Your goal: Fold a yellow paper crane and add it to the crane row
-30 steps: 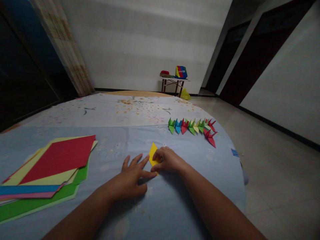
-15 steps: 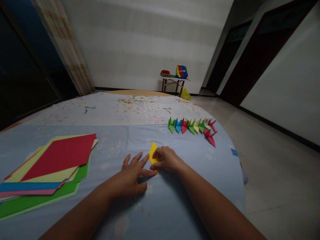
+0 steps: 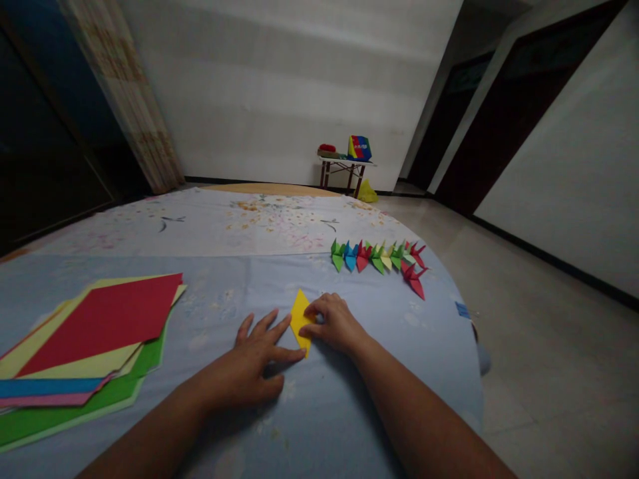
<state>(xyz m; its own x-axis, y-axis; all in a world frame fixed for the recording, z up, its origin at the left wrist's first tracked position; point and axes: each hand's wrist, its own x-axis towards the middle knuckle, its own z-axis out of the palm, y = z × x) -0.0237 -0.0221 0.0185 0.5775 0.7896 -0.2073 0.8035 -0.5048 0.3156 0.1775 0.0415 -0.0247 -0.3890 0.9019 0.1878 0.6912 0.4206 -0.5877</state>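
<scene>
Draws curled right hand [image 3: 337,324] slightly rightward on yellow paper [image 3: 298,321], cannot tell if pinching; touches it with spread left hand [image 3: 253,362].

No text can be read with certainty: the short pale lettering [image 3: 360,146] on the multicoloured box [image 3: 367,152], atop the small far table [image 3: 328,159], is too small to make out.

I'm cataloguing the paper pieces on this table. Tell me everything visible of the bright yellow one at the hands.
The yellow paper is a narrow, diamond-like piece, pointed at top and bottom, with straight edges. It looks folded, though individual creases are unclear. It lies roughly flat on the blue cloth. Fingertips of the left hand meet its left edge and lower tip; the right hand covers part of its right side.
</scene>
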